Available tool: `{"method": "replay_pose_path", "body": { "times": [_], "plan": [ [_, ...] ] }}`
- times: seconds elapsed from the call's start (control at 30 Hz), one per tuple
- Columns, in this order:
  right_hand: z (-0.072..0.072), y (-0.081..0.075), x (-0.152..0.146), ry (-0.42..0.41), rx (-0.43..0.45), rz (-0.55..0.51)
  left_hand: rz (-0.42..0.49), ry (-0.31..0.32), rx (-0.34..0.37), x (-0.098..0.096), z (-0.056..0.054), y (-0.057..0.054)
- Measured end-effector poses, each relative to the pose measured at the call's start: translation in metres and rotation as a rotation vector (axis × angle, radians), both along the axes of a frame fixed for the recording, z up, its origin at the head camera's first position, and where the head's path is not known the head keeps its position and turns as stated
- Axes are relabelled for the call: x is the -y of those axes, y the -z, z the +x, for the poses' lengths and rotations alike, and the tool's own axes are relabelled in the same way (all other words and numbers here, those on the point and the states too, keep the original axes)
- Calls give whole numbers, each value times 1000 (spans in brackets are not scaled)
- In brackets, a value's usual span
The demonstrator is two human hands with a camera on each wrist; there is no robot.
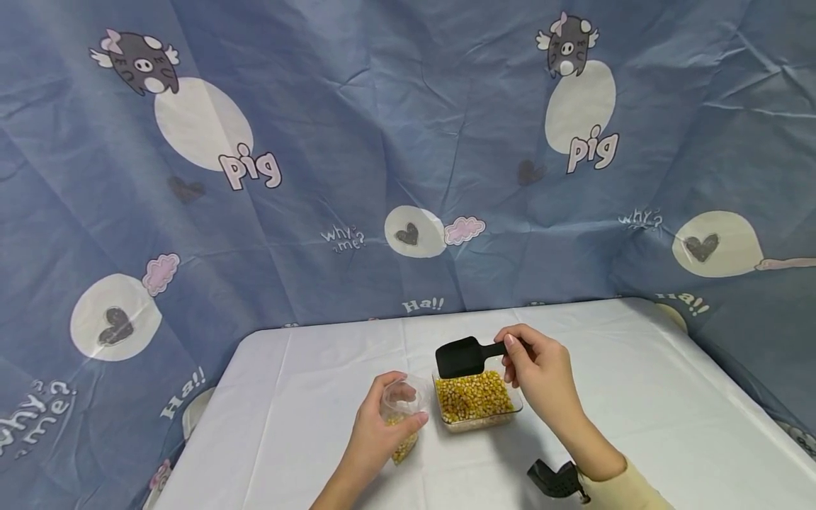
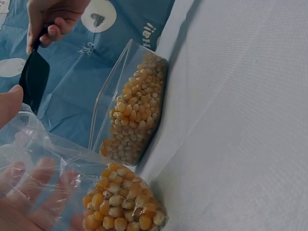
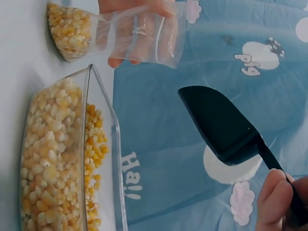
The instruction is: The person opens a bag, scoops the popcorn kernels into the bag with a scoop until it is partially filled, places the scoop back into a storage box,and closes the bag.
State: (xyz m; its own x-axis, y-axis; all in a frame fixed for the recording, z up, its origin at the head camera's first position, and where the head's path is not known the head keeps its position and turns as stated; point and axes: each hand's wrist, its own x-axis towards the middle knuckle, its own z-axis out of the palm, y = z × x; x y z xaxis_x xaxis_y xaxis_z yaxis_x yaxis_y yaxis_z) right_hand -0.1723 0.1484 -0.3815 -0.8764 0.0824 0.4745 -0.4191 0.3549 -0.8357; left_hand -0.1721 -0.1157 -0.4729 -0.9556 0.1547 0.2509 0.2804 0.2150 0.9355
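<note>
Plastic bag [image 1: 404, 450]: limp film, loose weight low down

Nearest the wearer, it sits just left of the clear container [image 1: 479, 424]; I cannot tell whether its bottom touches the white table [image 1: 312, 397]. The left hand [image 1: 375, 431] has thumb and fingers curved round it, partly spread, the mouth open between them. The film looks soft and slippery, probably light but bottom-heavy; a hold high beside the mouth, fingers backing it, seems best.

Close by, the container of corn kernels [image 1: 474, 398] looks rigid, likely heavier; steady it by its side walls. Above its far part, the right hand [image 1: 542, 368] has fingers closed on the handle of a black scoop [image 1: 462, 356], apparently stiff and light.

Behind hangs a blue curtain [image 1: 357, 142].
</note>
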Motion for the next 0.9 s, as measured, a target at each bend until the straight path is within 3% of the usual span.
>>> {"method": "replay_pose_path", "body": {
  "times": [0.23, 0.9],
  "plan": [
    [-17, 21, -14, -9, 86, -18, -7, -4, -23, 0, -2, 3],
    [-30, 45, -11, -47, 263, 28, 5, 5, -33, 2, -2, 2]
  ]
}}
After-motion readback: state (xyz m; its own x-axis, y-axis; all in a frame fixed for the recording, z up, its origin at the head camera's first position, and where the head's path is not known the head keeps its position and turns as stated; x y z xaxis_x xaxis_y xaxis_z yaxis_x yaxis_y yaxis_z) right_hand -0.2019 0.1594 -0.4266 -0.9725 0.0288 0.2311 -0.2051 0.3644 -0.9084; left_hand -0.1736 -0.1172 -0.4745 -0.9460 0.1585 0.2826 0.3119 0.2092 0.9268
